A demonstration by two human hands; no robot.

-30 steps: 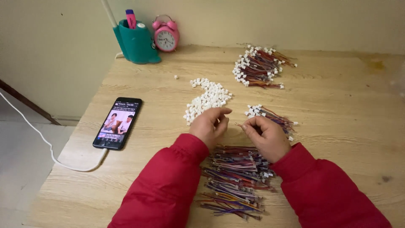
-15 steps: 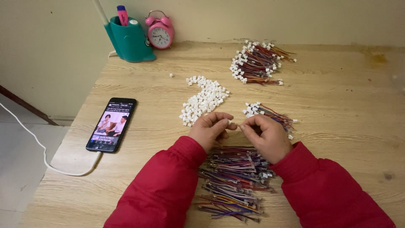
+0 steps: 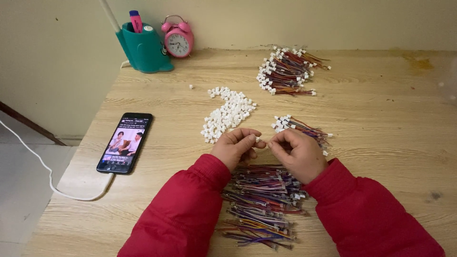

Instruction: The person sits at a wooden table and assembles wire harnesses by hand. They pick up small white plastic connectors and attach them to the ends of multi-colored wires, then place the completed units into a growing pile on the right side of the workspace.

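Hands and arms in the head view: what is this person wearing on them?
Both arms are in bright red, slightly puffy padded sleeves reaching the wrists. The left hand and right hand are bare: no gloves, rings or watch show.

Item pinched between left hand (image 3: 235,147) and right hand (image 3: 297,153) fingertips: too small to identify. Wire bundle (image 3: 262,204) beneath wrists partly covered by red sleeves (image 3: 185,214).
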